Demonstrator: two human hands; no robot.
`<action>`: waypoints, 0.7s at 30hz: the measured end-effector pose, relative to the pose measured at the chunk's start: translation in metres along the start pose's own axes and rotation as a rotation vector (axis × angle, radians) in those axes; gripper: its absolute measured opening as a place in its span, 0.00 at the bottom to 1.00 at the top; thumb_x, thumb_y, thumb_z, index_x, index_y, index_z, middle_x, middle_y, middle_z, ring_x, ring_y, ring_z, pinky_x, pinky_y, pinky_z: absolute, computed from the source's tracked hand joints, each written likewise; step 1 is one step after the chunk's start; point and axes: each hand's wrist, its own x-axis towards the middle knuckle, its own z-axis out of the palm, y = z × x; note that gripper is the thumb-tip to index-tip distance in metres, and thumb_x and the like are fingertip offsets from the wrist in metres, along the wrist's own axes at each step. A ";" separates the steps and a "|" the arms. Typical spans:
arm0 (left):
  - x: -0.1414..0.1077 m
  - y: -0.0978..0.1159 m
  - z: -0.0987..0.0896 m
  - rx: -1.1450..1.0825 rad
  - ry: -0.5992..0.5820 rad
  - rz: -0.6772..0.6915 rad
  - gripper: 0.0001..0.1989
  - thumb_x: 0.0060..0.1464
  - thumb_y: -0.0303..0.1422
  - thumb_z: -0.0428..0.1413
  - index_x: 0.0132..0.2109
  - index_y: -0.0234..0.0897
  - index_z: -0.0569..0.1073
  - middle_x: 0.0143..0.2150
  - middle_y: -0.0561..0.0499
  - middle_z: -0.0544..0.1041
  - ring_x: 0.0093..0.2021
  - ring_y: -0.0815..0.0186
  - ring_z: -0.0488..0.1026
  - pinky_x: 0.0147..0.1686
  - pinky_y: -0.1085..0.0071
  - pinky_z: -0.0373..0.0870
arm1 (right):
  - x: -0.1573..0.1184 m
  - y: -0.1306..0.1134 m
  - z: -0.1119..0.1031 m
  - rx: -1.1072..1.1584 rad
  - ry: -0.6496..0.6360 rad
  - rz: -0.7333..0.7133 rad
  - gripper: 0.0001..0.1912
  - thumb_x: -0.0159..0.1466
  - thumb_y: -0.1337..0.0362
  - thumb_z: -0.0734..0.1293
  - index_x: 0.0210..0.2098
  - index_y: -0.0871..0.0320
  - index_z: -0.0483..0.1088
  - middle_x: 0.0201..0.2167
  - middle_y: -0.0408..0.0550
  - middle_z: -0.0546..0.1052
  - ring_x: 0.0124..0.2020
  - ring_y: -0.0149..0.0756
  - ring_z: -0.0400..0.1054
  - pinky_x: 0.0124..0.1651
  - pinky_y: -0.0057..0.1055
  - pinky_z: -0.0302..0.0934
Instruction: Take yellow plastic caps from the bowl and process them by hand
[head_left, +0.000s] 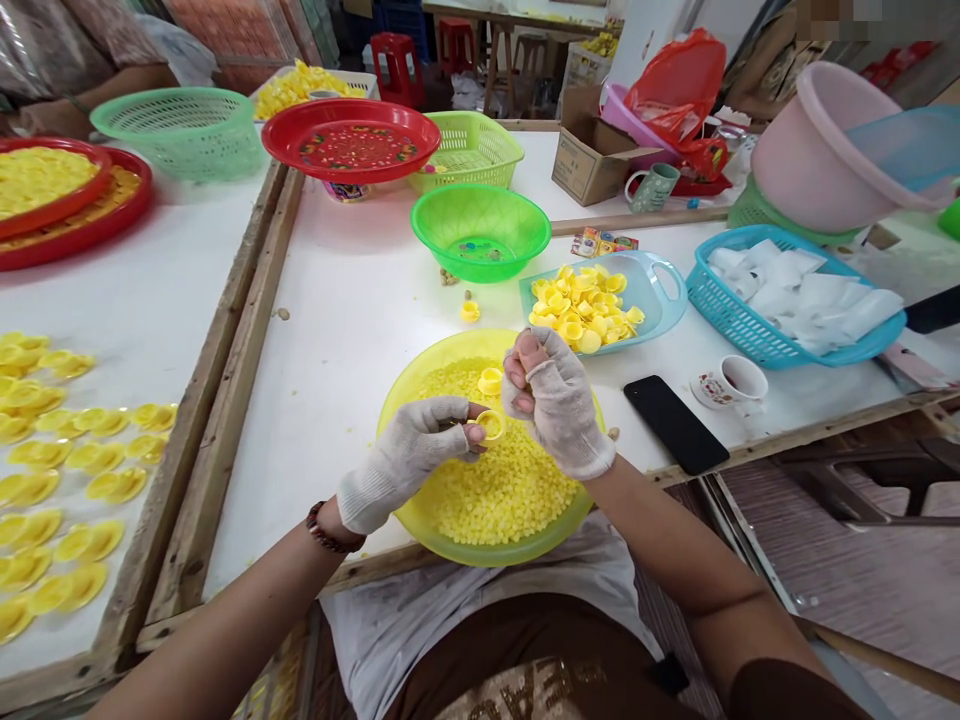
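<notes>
Over a yellow bowl [397,400] of small yellow beads [499,500], both my hands wear white fingerless gloves. My left hand [424,445] pinches a small yellow plastic cup [491,427] between thumb and fingers, its round opening facing up. Just right of it my right hand [553,395] is held closed, thumb on top; what lies in its fingers is hidden. Another yellow cup [490,381] rests on the beads behind the left fingertips. A light-blue handled tray [660,318] behind my right hand holds a heap of yellow cups [581,305].
A green bowl [480,235], a red tray [351,140] and a blue basket [795,350] of white pieces stand around. A black phone [675,423] and a mug [727,382] lie to the right. Yellow pieces [97,455] sit in rows beyond the wooden edge [225,400].
</notes>
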 end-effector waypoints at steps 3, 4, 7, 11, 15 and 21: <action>-0.009 0.002 -0.009 -0.043 0.019 -0.006 0.18 0.47 0.41 0.70 0.40 0.32 0.80 0.32 0.50 0.79 0.29 0.69 0.75 0.32 0.73 0.76 | -0.008 0.001 -0.015 -0.138 -0.029 0.038 0.15 0.66 0.52 0.69 0.33 0.54 0.62 0.23 0.34 0.61 0.17 0.21 0.51 0.19 0.23 0.45; -0.012 0.003 -0.012 -0.062 0.020 -0.013 0.17 0.48 0.42 0.70 0.39 0.32 0.80 0.32 0.49 0.79 0.29 0.69 0.75 0.32 0.73 0.77 | -0.012 0.003 -0.019 -0.201 -0.039 0.052 0.14 0.66 0.53 0.69 0.33 0.54 0.63 0.23 0.35 0.61 0.17 0.22 0.52 0.19 0.23 0.45; -0.019 0.006 -0.016 -0.052 0.020 -0.036 0.17 0.52 0.44 0.67 0.36 0.32 0.79 0.30 0.49 0.79 0.29 0.69 0.75 0.32 0.73 0.78 | -0.020 0.007 -0.026 -0.385 -0.087 0.046 0.12 0.67 0.53 0.68 0.34 0.55 0.66 0.23 0.36 0.63 0.19 0.23 0.53 0.21 0.25 0.49; -0.020 0.008 -0.010 0.134 0.025 -0.001 0.17 0.56 0.44 0.63 0.34 0.31 0.80 0.28 0.49 0.78 0.29 0.69 0.75 0.33 0.74 0.77 | -0.025 0.004 -0.020 -0.635 -0.264 -0.108 0.08 0.68 0.58 0.67 0.35 0.56 0.71 0.28 0.40 0.70 0.28 0.27 0.62 0.32 0.26 0.60; -0.018 0.009 -0.005 0.217 0.013 0.047 0.16 0.58 0.43 0.61 0.35 0.32 0.80 0.28 0.50 0.78 0.30 0.69 0.75 0.33 0.75 0.75 | -0.023 0.000 -0.016 -0.772 -0.338 -0.188 0.09 0.69 0.60 0.66 0.36 0.57 0.74 0.31 0.43 0.74 0.34 0.31 0.67 0.39 0.28 0.62; -0.029 0.012 -0.018 0.199 0.111 0.043 0.17 0.54 0.43 0.64 0.43 0.32 0.78 0.36 0.47 0.80 0.30 0.68 0.76 0.33 0.71 0.77 | -0.029 0.002 -0.025 -0.784 -0.197 -0.112 0.10 0.70 0.57 0.65 0.35 0.54 0.74 0.30 0.43 0.73 0.32 0.32 0.65 0.36 0.29 0.61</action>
